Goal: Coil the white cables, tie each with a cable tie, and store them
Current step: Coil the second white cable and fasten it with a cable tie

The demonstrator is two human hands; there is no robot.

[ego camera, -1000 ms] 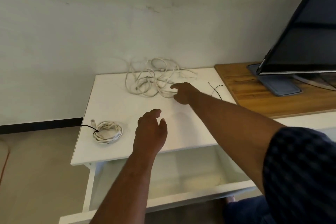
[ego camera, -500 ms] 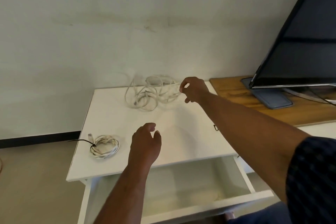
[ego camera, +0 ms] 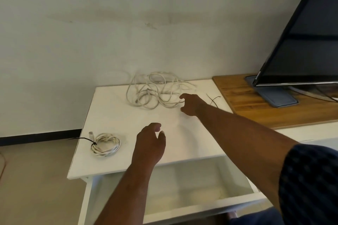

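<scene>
While my right hand reaches to the near edge of the loose white cable, thumb and forefinger stand a little apart with a strand's end running in between them. Whether I have it nipped or only touch it, I cannot tell. My left hand hovers over the front of the white table, fingers loosely curled, holding nothing.

By my reckoning the job is about half done. One coiled cable lies near the table's front left corner, wound into a neat ring and cinched with a black cable tie whose tail sticks out to the left. It is not yet stored. The open drawer waits below the tabletop; pale shapes lie in it, too blurred to name.

What is left is the loose cable at the back of the table by the wall. It is a slack tangle of thin white loops crossing over one another, some lifting off the surface, with a plug end showing at its left. It needs untangling, coiling and tying. Spare black ties lie just beyond my right wrist, near the table's right edge.
</scene>
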